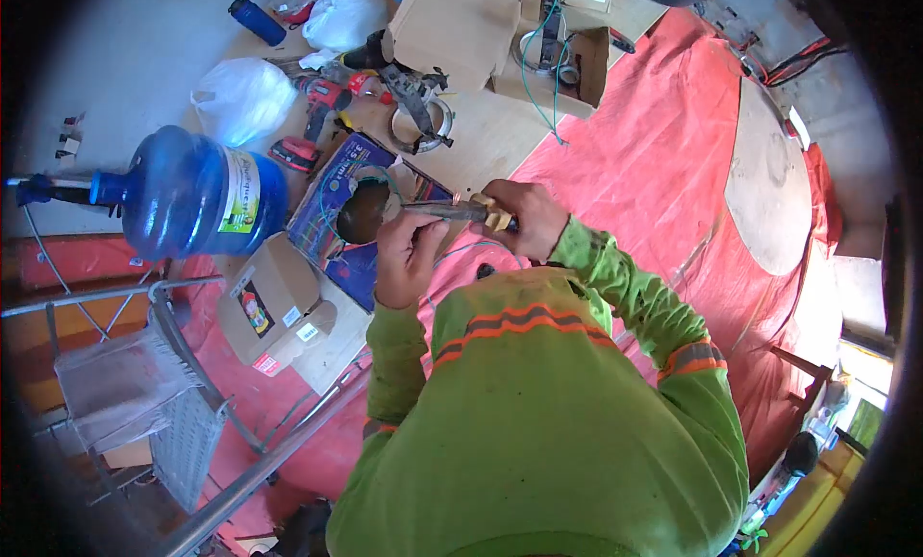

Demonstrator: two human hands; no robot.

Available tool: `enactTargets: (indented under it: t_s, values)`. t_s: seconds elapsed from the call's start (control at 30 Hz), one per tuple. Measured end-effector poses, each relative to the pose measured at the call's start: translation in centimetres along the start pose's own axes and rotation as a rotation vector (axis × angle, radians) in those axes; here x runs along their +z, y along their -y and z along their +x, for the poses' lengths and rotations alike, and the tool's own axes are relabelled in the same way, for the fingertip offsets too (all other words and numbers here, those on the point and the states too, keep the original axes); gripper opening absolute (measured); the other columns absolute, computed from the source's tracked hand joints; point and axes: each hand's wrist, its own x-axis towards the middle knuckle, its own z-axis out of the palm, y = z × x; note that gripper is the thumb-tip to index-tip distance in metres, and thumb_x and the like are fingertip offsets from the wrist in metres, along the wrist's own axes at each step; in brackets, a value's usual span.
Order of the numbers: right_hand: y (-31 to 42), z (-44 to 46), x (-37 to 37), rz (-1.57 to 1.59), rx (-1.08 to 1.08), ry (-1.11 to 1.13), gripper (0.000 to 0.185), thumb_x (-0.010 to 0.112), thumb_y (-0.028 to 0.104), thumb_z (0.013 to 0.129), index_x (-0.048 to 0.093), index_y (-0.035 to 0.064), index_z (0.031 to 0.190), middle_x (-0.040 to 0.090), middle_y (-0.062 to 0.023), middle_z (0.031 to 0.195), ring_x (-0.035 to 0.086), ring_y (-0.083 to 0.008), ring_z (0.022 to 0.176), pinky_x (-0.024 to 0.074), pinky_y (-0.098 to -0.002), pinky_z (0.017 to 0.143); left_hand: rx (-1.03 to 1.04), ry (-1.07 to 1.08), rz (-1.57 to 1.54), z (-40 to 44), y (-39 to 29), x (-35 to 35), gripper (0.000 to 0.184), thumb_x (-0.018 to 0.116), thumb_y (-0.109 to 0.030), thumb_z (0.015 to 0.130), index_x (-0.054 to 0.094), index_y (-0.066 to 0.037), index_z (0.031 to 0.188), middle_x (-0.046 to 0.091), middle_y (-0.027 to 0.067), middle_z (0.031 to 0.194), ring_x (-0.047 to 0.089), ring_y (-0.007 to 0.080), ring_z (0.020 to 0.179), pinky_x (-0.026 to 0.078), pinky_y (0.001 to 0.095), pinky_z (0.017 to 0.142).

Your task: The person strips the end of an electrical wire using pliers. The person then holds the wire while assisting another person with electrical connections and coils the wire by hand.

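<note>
In the head view my right hand [529, 216] is closed around the brass-coloured end of a long grey metal piece [447, 210]; its exact kind is not clear. That piece points left, toward my left hand [409, 254]. The fingers of my left hand are bent and pressed together at its far end; what they pinch is too small to make out. Just beyond my hands lies a blue printed box [356, 177] with an opening, and a thin green wire [323, 206] loops over it.
A big blue water bottle [207, 194] lies on its side at the left. Open cardboard boxes [274, 293], a red drill [322, 100], a tape roll [437, 124] and white plastic bags [245, 100] are around the board. A metal-framed chair [183, 394] stands lower left; red sheeting [644, 134] spreads right.
</note>
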Motion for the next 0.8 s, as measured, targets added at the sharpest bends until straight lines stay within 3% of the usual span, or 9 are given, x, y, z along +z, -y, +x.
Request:
enactTargets:
  t_s: [0.3, 0.37, 0.47, 0.53, 0.57, 0.6, 0.67, 0.73, 0.8]
  values:
    - [-5.6, 0.9, 3.4, -0.191, 0.051, -0.269, 0.028, 0.066, 0.014, 0.07, 0.055, 0.0037, 0.093, 0.062, -0.0187, 0.079, 0.062, -0.0387, 0.073, 0.049, -0.0464, 0.06, -0.212, -0.062, -0.03, 1.0, 1.0, 2.7, 0.006, 0.059, -0.004, 0.088, 0.06, 0.002, 0.09, 0.063, 0.0066, 0.075, 0.055, 0.0093, 0.064, 0.044, 0.0258, 0.059]
    - [-5.1, 0.6, 3.8, -0.238, 0.064, -0.311, 0.027, 0.065, 0.015, 0.071, 0.055, 0.0032, 0.093, 0.061, -0.0184, 0.08, 0.062, -0.0391, 0.074, 0.0497, -0.0466, 0.062, -0.122, -0.053, -0.102, 1.1, 3.6, 2.5, 0.008, 0.059, -0.006, 0.088, 0.061, 0.002, 0.091, 0.063, 0.0069, 0.074, 0.056, 0.0104, 0.063, 0.045, 0.0267, 0.058]
    - [-6.3, -0.9, 5.3, 0.246, 0.189, -0.029, 0.027, 0.066, 0.017, 0.072, 0.055, 0.004, 0.093, 0.061, -0.0176, 0.081, 0.062, -0.0394, 0.075, 0.0503, -0.0473, 0.063, -0.127, 0.033, -0.052, 0.6, 5.6, 1.9, 0.009, 0.061, -0.008, 0.088, 0.06, 0.001, 0.087, 0.062, 0.0077, 0.07, 0.058, 0.0125, 0.061, 0.045, 0.0284, 0.056]
    - [-6.5, -0.7, 4.7, 0.019, 0.232, -0.168, 0.03, 0.068, 0.023, 0.075, 0.058, 0.0032, 0.096, 0.062, -0.0186, 0.08, 0.062, -0.0387, 0.072, 0.0492, -0.045, 0.063, -0.193, 0.082, 0.059, 0.9, 4.7, 2.7, 0.01, 0.061, -0.008, 0.087, 0.059, 0.001, 0.084, 0.062, 0.0081, 0.069, 0.059, 0.0128, 0.061, 0.045, 0.0288, 0.055]
    - [-7.2, -0.3, 4.6, -0.146, 0.206, -0.276, 0.03, 0.069, 0.023, 0.076, 0.059, 0.0027, 0.096, 0.062, -0.0193, 0.079, 0.061, -0.0391, 0.072, 0.0486, -0.0444, 0.063, -0.207, 0.113, 0.285, 0.8, 4.0, 3.1, 0.011, 0.06, -0.008, 0.087, 0.059, 0.001, 0.081, 0.062, 0.0083, 0.068, 0.058, 0.0133, 0.059, 0.044, 0.0293, 0.054]
    - [-7.3, -0.8, 4.8, -0.305, 0.191, -0.37, 0.03, 0.069, 0.024, 0.077, 0.06, 0.0021, 0.096, 0.063, -0.0199, 0.079, 0.061, -0.0395, 0.072, 0.048, -0.0437, 0.063, -0.208, 0.104, 0.18, 0.3, 4.0, 3.1, 0.011, 0.06, -0.009, 0.087, 0.059, 0.0, 0.081, 0.061, 0.0095, 0.067, 0.058, 0.0158, 0.058, 0.044, 0.0304, 0.054]
    - [-7.3, -0.8, 4.2, -0.127, 0.199, -0.235, 0.03, 0.068, 0.023, 0.077, 0.058, 0.0028, 0.096, 0.063, -0.0202, 0.077, 0.061, -0.0411, 0.072, 0.0488, -0.0451, 0.063, -0.174, 0.069, -0.022, 1.1, 5.1, 2.5, 0.011, 0.061, -0.01, 0.087, 0.059, -0.001, 0.082, 0.06, 0.0118, 0.065, 0.058, 0.0207, 0.055, 0.044, 0.0324, 0.053]
    - [-7.5, -2.1, 5.8, 0.229, 0.238, -0.113, 0.031, 0.067, 0.023, 0.075, 0.056, 0.0035, 0.095, 0.062, -0.0209, 0.077, 0.061, -0.0423, 0.074, 0.0496, -0.0478, 0.063, -0.135, 0.133, 0.064, 0.9, 5.9, 2.4, 0.011, 0.061, -0.011, 0.087, 0.06, -0.001, 0.083, 0.06, 0.012, 0.066, 0.058, 0.0208, 0.056, 0.045, 0.0318, 0.054]
    - [-8.7, -1.7, 6.1, -0.024, 0.242, -0.254, 0.03, 0.067, 0.023, 0.075, 0.057, 0.0024, 0.094, 0.062, -0.0233, 0.076, 0.061, -0.0423, 0.072, 0.0479, -0.0479, 0.062, -0.178, 0.153, 0.234, 0.7, 6.2, 4.0, 0.01, 0.06, -0.009, 0.087, 0.06, 0.0, 0.084, 0.061, 0.011, 0.068, 0.059, 0.0178, 0.058, 0.045, 0.0303, 0.055]
